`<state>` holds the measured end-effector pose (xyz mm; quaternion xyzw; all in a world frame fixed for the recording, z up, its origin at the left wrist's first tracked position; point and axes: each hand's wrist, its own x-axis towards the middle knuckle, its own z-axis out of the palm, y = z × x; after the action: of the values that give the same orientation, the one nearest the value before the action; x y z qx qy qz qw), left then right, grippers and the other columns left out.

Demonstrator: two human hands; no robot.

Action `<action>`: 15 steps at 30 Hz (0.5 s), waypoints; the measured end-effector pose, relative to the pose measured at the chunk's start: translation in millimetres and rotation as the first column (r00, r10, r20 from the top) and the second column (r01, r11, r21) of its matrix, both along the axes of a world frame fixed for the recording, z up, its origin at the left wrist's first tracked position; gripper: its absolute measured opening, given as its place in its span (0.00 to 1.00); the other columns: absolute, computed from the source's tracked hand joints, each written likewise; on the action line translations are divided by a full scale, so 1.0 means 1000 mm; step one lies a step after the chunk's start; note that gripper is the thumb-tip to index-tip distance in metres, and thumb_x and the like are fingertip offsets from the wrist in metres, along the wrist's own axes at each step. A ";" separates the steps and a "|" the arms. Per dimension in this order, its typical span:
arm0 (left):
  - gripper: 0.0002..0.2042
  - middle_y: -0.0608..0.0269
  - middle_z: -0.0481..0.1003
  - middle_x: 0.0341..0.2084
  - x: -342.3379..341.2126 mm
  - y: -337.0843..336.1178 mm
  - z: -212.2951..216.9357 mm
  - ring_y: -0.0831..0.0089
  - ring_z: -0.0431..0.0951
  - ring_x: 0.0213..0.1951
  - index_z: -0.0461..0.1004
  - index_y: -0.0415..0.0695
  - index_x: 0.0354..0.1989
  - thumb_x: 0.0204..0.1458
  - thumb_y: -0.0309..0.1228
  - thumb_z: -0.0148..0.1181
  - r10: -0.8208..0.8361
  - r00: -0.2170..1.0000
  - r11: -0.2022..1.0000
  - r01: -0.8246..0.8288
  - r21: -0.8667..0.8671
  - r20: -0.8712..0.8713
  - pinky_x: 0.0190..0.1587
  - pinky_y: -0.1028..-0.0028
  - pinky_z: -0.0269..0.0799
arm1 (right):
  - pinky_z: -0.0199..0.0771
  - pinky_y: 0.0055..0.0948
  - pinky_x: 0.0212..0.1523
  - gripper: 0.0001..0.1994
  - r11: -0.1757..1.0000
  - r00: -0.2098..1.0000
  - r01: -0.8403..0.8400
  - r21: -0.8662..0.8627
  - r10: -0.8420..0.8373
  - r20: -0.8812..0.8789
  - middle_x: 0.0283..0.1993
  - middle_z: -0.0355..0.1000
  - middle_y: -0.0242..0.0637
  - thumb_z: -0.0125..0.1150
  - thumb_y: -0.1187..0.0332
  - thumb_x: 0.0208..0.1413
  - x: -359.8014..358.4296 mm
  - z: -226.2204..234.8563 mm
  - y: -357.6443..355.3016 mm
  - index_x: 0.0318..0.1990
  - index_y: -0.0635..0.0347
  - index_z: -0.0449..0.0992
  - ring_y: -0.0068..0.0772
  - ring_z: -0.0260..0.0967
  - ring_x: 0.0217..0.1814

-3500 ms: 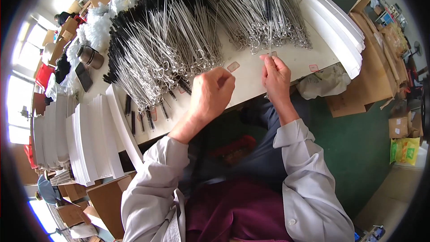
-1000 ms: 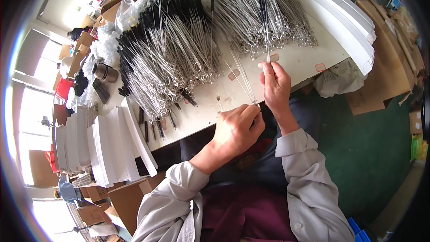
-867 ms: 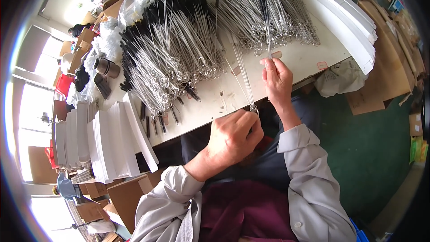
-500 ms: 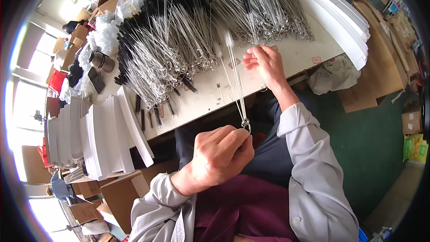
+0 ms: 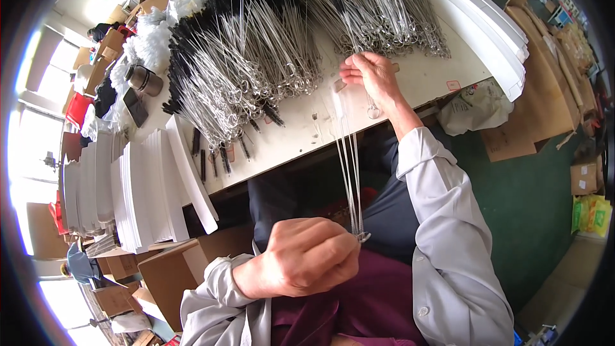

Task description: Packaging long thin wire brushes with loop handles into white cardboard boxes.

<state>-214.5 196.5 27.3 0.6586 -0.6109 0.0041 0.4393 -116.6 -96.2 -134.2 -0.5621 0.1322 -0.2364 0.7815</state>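
Observation:
My left hand (image 5: 314, 257), low over my lap, is closed around the ring ends of a few thin white-tipped wire brushes (image 5: 349, 173). Their wires slant up and away, and the pale tips reach close to my right hand. Over the table's front edge, my right hand (image 5: 373, 82) has its thumb and fingers closed on another wire brush. That brush's ring (image 5: 373, 112) hangs out below the palm; the fingers hide much of its wire. Beyond lie a big heap of black-bristled wire brushes (image 5: 256, 45) and a second pile of wire brushes (image 5: 391, 13), rings facing me.
White folded strips (image 5: 150, 195) stand at the left, and more white strips (image 5: 480, 32) lie on the right of the table (image 5: 291, 138). A metal cup (image 5: 144, 80) and a dark phone-like slab (image 5: 135, 107) sit at the left. Cardboard (image 5: 532, 122) leans at right.
My left hand has drawn down toward my body, bringing the white-tipped brushes with it. My right hand has shifted slightly up and left, keeping its brush.

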 end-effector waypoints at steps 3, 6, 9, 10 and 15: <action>0.09 0.60 0.79 0.25 0.009 0.013 0.012 0.67 0.82 0.25 0.76 0.40 0.30 0.41 0.16 0.66 0.081 0.990 0.997 -0.079 0.017 -0.112 0.24 0.72 0.78 | 0.86 0.34 0.39 0.14 1.000 1.000 -0.010 -0.019 0.010 -0.003 0.40 0.80 0.49 0.54 0.66 0.70 -0.003 0.002 0.002 0.40 0.71 0.76 0.38 0.82 0.38; 0.07 0.54 0.82 0.30 0.023 0.024 0.034 0.70 0.83 0.27 0.76 0.38 0.31 0.45 0.16 0.64 0.207 0.960 0.978 -0.202 0.045 -0.186 0.28 0.73 0.79 | 0.86 0.33 0.39 0.14 0.996 0.999 0.039 -0.086 -0.040 -0.001 0.39 0.80 0.48 0.54 0.65 0.70 -0.021 0.002 0.000 0.39 0.70 0.76 0.37 0.82 0.38; 0.04 0.45 0.82 0.32 0.027 0.032 0.054 0.71 0.82 0.27 0.73 0.37 0.32 0.52 0.18 0.63 0.232 0.859 0.939 -0.320 -0.124 -0.457 0.31 0.74 0.80 | 0.85 0.31 0.39 0.15 0.982 0.999 0.013 -0.186 -0.007 0.037 0.37 0.81 0.44 0.54 0.63 0.71 -0.022 0.018 0.013 0.39 0.69 0.78 0.33 0.82 0.38; 0.02 0.40 0.80 0.34 0.030 0.037 0.063 0.68 0.81 0.25 0.70 0.37 0.35 0.55 0.19 0.56 0.218 0.855 0.940 -0.313 -0.133 -0.471 0.29 0.73 0.78 | 0.85 0.30 0.39 0.15 0.964 0.997 -0.023 -0.265 0.042 0.067 0.37 0.81 0.43 0.53 0.63 0.71 -0.023 0.030 0.021 0.40 0.69 0.78 0.32 0.82 0.38; 0.07 0.38 0.79 0.35 0.071 0.031 0.098 0.63 0.80 0.23 0.68 0.36 0.36 0.63 0.28 0.47 0.283 0.776 0.935 -0.355 -0.021 -0.563 0.24 0.70 0.78 | 0.85 0.32 0.46 0.16 0.890 0.938 -0.279 -0.361 0.333 0.094 0.40 0.82 0.45 0.51 0.63 0.73 -0.047 0.100 0.050 0.42 0.70 0.79 0.33 0.82 0.42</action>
<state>-143.7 227.2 124.8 0.6964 -0.3359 -0.0729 0.6300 -163.2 -46.4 -33.7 -0.6833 -0.0620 -0.1719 0.7069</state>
